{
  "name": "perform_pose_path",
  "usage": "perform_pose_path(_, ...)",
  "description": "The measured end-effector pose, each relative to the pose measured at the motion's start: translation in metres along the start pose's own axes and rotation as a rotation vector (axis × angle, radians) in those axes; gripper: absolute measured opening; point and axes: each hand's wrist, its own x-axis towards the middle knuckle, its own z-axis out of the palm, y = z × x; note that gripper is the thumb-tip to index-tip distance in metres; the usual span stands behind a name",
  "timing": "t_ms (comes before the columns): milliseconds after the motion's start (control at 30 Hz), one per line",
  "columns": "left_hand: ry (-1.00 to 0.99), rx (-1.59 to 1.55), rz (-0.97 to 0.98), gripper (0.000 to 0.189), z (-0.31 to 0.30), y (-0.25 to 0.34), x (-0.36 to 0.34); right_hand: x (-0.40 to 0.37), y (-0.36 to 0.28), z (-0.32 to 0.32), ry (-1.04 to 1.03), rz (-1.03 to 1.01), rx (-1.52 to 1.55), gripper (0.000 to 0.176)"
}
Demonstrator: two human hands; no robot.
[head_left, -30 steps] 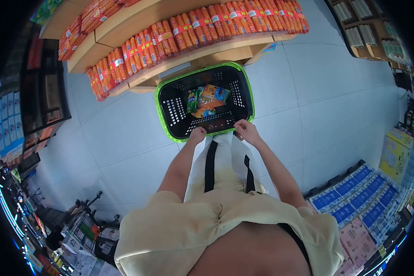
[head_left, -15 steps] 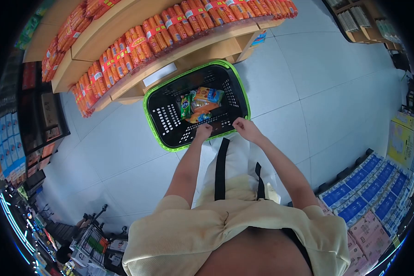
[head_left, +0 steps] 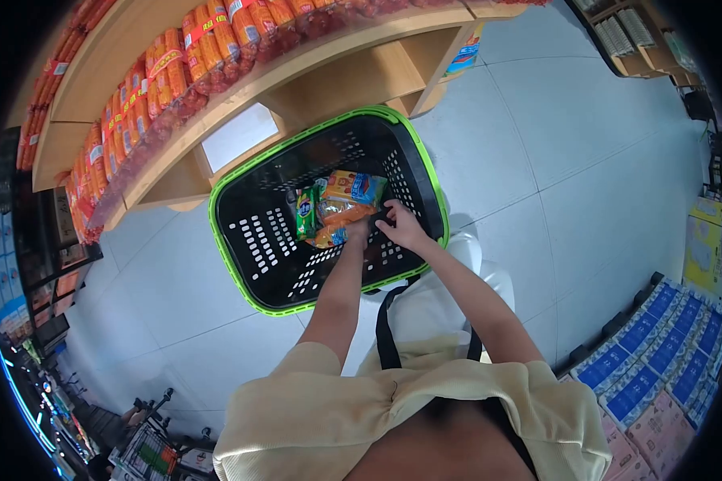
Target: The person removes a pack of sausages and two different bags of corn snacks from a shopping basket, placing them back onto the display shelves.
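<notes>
The snack packets [head_left: 338, 204] lie heaped on the bottom of the green-rimmed basket [head_left: 241, 264], just beyond the fingers. There is bare basket bottom left of the fingers, and the near wall runs under both forearms. The left hand [head_left: 359, 233] touches the orange packet, and the right hand [head_left: 403, 228] curls beside it. I cannot tell whether either grips. The basket stands on the floor [head_left: 537, 160] by the shelf [head_left: 353, 80].

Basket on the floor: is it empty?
No, the basket holds several colourful snack packets lying together on its bottom.
</notes>
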Motion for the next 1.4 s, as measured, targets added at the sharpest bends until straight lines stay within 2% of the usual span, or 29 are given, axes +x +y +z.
perform_pose_path(67,-0.211,-0.472,-0.095,0.037,0.016,0.022,-0.002,0.013,0.011,0.016,0.131,0.074,-0.121,0.051)
perform_pose_path(167,-0.405,-0.749,-0.199,0.033,0.045,0.027,0.023,0.028,0.014,0.029,0.211,0.129,-0.147,0.054)
perform_pose_path(333,-0.512,-0.869,-0.246,0.025,0.078,0.006,0.058,0.029,0.010,0.023,0.133,0.169,-0.057,0.045)
perform_pose_path(400,-0.534,-0.872,-0.233,0.022,0.081,0.003,0.066,0.032,0.007,0.017,0.049,0.208,0.176,0.042)
perform_pose_path(467,-0.545,-0.865,-0.215,0.019,0.072,0.000,0.069,0.034,0.015,0.021,0.058,0.198,0.153,0.043)
perform_pose_path(533,-0.540,-0.859,-0.181,0.016,0.045,0.000,0.067,0.036,0.029,0.028,0.195,0.185,0.057,0.048)
perform_pose_path(567,-0.533,-0.863,-0.172,0.014,0.024,0.003,0.062,0.037,0.035,0.030,0.228,0.234,-0.022,0.057)
perform_pose_path(600,-0.509,-0.865,-0.179,0.014,0.001,0.013,0.040,0.036,0.041,0.033,0.213,0.363,0.016,0.068)
perform_pose_path(667,-0.480,-0.930,-0.143,0.007,-0.056,0.053,-0.031,0.028,0.046,0.040,0.242,0.458,0.083,0.081)
perform_pose_path(733,-0.458,-0.868,-0.151,0.009,-0.098,0.075,-0.094,0.011,0.003,0.021,0.145,0.786,0.510,0.088)
perform_pose_path(767,-0.561,-0.797,-0.127,0.009,-0.113,0.086,-0.132,0.002,-0.026,0.003,0.052,0.922,0.761,0.086)
perform_pose_path(800,-0.666,-0.725,-0.101,0.010,-0.126,0.096,-0.171,-0.008,-0.054,-0.014,0.044,0.921,0.774,0.086)
perform_pose_path(867,-0.801,-0.435,0.019,0.013,-0.157,0.112,-0.246,-0.033,-0.102,-0.041,-0.263,0.965,1.307,0.074)
perform_pose_path(933,-0.880,-0.039,0.129,0.013,-0.194,0.138,-0.316,-0.065,-0.094,-0.028,-0.455,0.862,1.308,0.049)
perform_pose_path(1000,-0.944,0.269,0.190,0.020,-0.222,0.165,-0.373,-0.101,-0.162,-0.068,-0.467,0.834,1.258,0.048)
perform_pose_path(1067,-1.032,0.293,0.242,0.034,-0.238,0.156,-0.405,-0.138,-0.200,-0.090,-0.425,0.691,1.200,0.052)
perform_pose_path(1133,-1.068,0.224,0.191,0.048,-0.240,0.179,-0.449,-0.169,-0.230,-0.116,-0.398,0.515,1.135,0.055)
perform_pose_path(1167,-1.095,0.169,0.166,0.064,-0.240,0.192,-0.466,-0.181,-0.252,-0.135,-0.388,0.424,1.079,0.057)
perform_pose_path(1200,-1.048,-0.069,0.195,0.072,-0.235,0.202,-0.490,-0.192,-0.270,-0.149,-0.371,0.379,1.059,0.057)
perform_pose_path(1267,-0.960,-0.150,0.266,0.072,-0.221,0.215,-0.518,-0.212,-0.300,-0.178,-0.299,0.249,0.909,0.056)
perform_pose_path(1333,-0.962,-0.216,0.349,0.070,-0.209,0.232,-0.541,-0.222,-0.326,-0.199,-0.226,0.177,0.855,0.054)
perform_pose_path(1400,-0.958,-0.275,0.422,0.067,-0.198,0.251,-0.564,-0.234,-0.351,-0.218,-0.003,-0.057,0.941,0.050)
